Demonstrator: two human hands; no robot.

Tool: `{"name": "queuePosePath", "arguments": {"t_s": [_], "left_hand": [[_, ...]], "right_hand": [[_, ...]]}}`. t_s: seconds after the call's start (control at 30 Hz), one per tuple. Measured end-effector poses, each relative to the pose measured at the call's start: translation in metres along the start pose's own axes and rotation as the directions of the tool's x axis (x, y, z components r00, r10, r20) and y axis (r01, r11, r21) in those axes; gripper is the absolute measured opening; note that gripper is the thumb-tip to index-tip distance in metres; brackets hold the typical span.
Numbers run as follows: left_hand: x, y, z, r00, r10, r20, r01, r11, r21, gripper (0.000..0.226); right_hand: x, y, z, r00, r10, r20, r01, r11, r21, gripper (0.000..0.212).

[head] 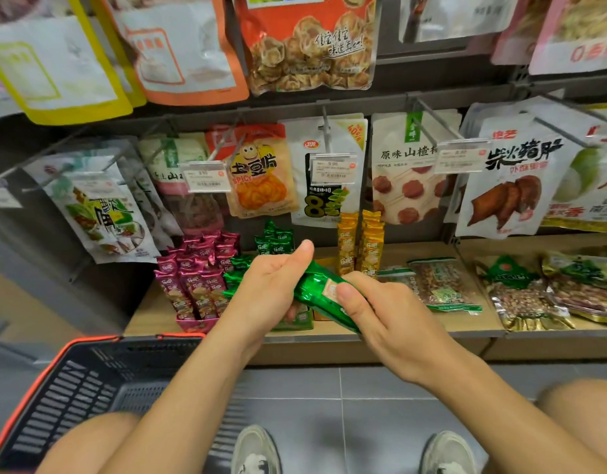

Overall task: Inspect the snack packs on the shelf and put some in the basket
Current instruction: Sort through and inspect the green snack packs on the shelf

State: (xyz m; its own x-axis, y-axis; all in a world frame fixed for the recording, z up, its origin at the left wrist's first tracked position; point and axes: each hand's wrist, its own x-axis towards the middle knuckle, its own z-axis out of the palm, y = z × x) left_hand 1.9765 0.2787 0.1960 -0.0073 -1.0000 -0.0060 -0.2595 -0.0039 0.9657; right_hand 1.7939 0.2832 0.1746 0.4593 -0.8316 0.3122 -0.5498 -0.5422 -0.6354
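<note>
Down at floor level, two pale worn sneakers (257,453) stand on grey floor tiles (363,388), with bare tile running ahead to the shelf base. Just left, a black slotted plastic basket with an orange-red rim (73,388) sits with its mouth open, its near edge partly under the left forearm. Above the front lip of the light wooden shelf board (312,333), both hands share one shiny green foil snack pack (315,292). The left hand (268,289) cups it from beneath, thumb raised. The right hand (380,309) pinches its lower end, thumb on top. Behind stand upright magenta foil packs (196,278) and orange-yellow foil packs (370,241). Printed pouches on metal pegs (261,172) overhang them.
</note>
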Motion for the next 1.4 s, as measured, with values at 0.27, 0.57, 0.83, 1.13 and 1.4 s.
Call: {"name": "queuePosePath", "arguments": {"t_s": [0.27, 0.57, 0.83, 1.13, 1.4], "left_hand": [[0.002, 0.001, -0.002, 0.993, 0.116, 0.032, -0.114, 0.992, -0.045, 0.031], [0.0, 0.003, -0.008, 0.986, 0.132, -0.1, -0.132, 0.991, 0.002, 0.032], [0.005, 0.011, -0.04, 0.927, 0.159, -0.34, -0.227, 0.959, -0.17, 0.035], [0.005, 0.008, -0.055, 0.981, -0.017, -0.194, -0.065, 0.911, -0.407, 0.026], [0.007, -0.011, -0.059, 0.981, -0.193, 0.031, 0.177, 0.946, 0.27, 0.036]], "right_hand": [[-0.001, 0.003, -0.004, 0.995, 0.083, -0.056, -0.086, 0.995, -0.051, 0.052], [0.002, 0.008, 0.0, 0.996, 0.078, 0.05, -0.085, 0.983, 0.161, 0.048], [0.0, 0.012, -0.009, 0.806, 0.211, 0.553, -0.484, 0.773, 0.41, 0.047], [0.006, 0.019, -0.011, 0.902, 0.309, 0.3, -0.383, 0.896, 0.227, 0.068], [0.005, 0.022, -0.02, 0.943, 0.319, -0.098, -0.296, 0.935, 0.197, 0.058]]}}
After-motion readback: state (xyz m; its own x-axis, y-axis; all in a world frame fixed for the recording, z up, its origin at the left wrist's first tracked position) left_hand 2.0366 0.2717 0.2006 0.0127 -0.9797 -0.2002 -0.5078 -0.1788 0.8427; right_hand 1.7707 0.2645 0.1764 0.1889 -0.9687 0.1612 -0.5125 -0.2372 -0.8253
